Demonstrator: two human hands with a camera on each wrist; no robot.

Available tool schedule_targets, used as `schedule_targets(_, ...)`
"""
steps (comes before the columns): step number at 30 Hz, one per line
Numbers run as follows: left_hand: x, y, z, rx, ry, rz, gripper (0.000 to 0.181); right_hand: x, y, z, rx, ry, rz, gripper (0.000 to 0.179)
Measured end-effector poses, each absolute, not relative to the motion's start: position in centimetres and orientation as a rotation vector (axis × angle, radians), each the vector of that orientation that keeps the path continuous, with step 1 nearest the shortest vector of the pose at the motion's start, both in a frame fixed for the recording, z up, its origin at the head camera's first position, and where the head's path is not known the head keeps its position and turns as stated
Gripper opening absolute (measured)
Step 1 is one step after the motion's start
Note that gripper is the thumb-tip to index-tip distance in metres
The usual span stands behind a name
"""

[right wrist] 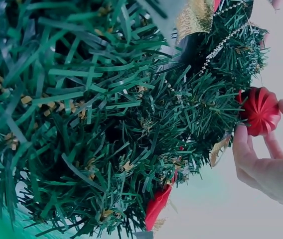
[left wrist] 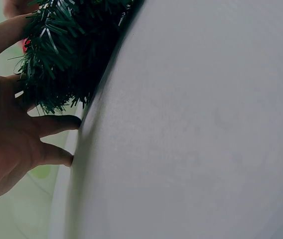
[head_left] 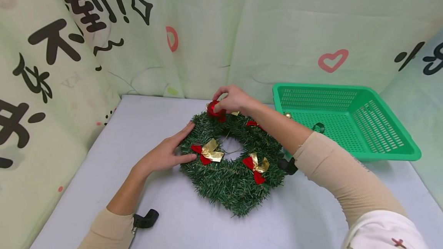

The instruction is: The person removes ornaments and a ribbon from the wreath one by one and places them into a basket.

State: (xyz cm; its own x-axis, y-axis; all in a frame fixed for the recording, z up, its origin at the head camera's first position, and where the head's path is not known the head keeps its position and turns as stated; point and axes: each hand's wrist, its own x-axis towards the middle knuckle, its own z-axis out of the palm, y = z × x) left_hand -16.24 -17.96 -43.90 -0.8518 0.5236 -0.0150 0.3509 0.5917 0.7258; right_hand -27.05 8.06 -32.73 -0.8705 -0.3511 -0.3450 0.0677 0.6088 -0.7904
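Note:
A green tinsel wreath (head_left: pixel 232 189) lies on the table. My right hand (head_left: pixel 232 100) pinches a red ribbed bauble (right wrist: pixel 261 112) at the wreath's far edge, thumb and fingertips around it. On the wreath's left side rests my left hand (head_left: pixel 167 153), fingers spread and fairly straight along the outer edge, thumb on the branches. In the left wrist view, two fingertips (left wrist: pixel 64 158) reach down to the table beside the wreath (left wrist: pixel 67 55). Red-and-gold bows sit on the wreath, one at left (head_left: pixel 209 151), another at lower right (head_left: pixel 256 167). Another red bow (head_left: pixel 253 123) is partly hidden by the right forearm.
A green plastic basket (head_left: pixel 328 86) stands on the table's right side, holding a small gold ball (head_left: pixel 288 115) and a dark green ring-shaped piece (head_left: pixel 318 127). Printed pale curtains (head_left: pixel 277 30) hang behind and at both sides of the white table (head_left: pixel 166 214).

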Motion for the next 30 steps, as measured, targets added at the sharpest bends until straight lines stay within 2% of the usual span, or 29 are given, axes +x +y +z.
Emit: schedule_targets(30,-16.3,-17.8,-43.9,0.747,2.601,1.105,0.099,-27.1,10.0,-33.4,-0.226,2.168,-1.5,0.041)
